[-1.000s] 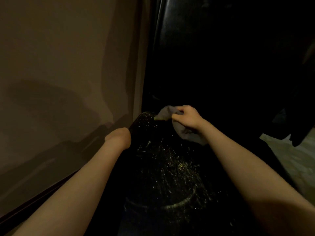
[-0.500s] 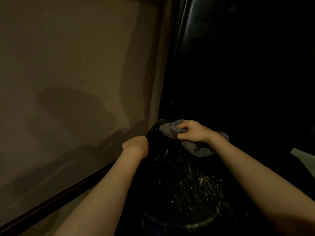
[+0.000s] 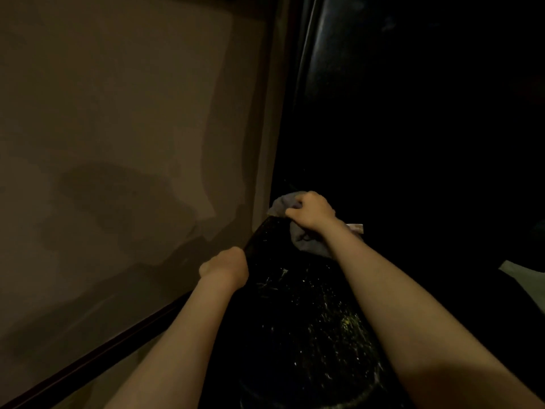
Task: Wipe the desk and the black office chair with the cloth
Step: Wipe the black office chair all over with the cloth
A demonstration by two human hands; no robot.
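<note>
Hands: right hand (image 3: 312,212) clenches the grey cloth (image 3: 306,243) in curled fingers and presses it on the black office chair (image 3: 309,320) at the seat's 12 o'clock corner, just below the glossy backrest (image 3: 339,54). Left hand (image 3: 225,265) is curled over the seat's 10 o'clock edge, gripping it, fingertips hidden under the rim. Pale specks dot the seat toward 6 o'clock; a beige wall (image 3: 118,113) fills the 9 o'clock side.

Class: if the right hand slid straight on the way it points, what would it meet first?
The right hand, gripping the cloth, would likely meet the chair's backrest; darkness hides depth.
</note>
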